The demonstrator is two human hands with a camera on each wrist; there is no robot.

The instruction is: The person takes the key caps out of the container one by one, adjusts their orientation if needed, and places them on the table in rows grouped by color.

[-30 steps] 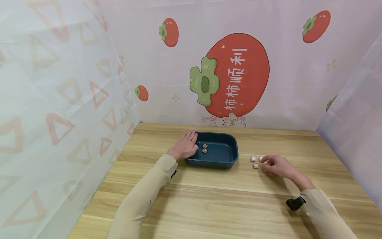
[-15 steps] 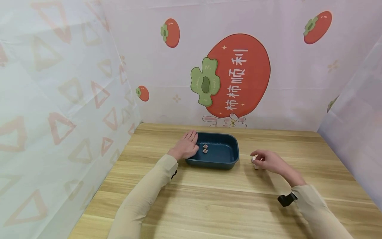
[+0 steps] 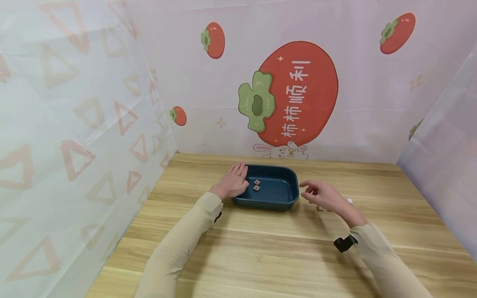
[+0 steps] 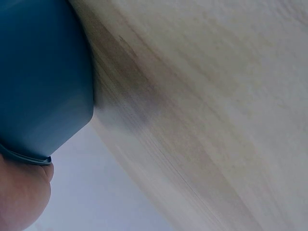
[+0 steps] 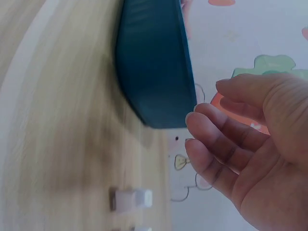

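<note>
A dark blue baking pan (image 3: 266, 205) stands on the table, with two small pinkish keycap-like blocks (image 3: 256, 188) inside near its left end. My left hand (image 3: 230, 184) rests on the pan's left rim, fingers lying straight along it and thumb over the inside. Just off the pan's right end is my right hand (image 3: 325, 195), its fingers bent and spread, with thumb and index tips apart; I cannot tell whether a block is tucked between them. Behind and below it lie small white blocks (image 3: 349, 201), partly hidden. Two pale blocks (image 5: 132, 199) also show low in the right wrist view.
The wooden table (image 3: 238, 256) ends at a back wall sheet (image 3: 365, 103) printed with persimmons and a rabbit. A side sheet (image 3: 93, 136) with triangles borders the left, and another plain pale sheet (image 3: 451, 157) the right. Black wrist cameras (image 3: 344, 243) sit at both cuffs.
My right hand has moved left from over the white blocks to beside the pan's right end, uncovering a block on the right. The left hand and pan stay in place.
</note>
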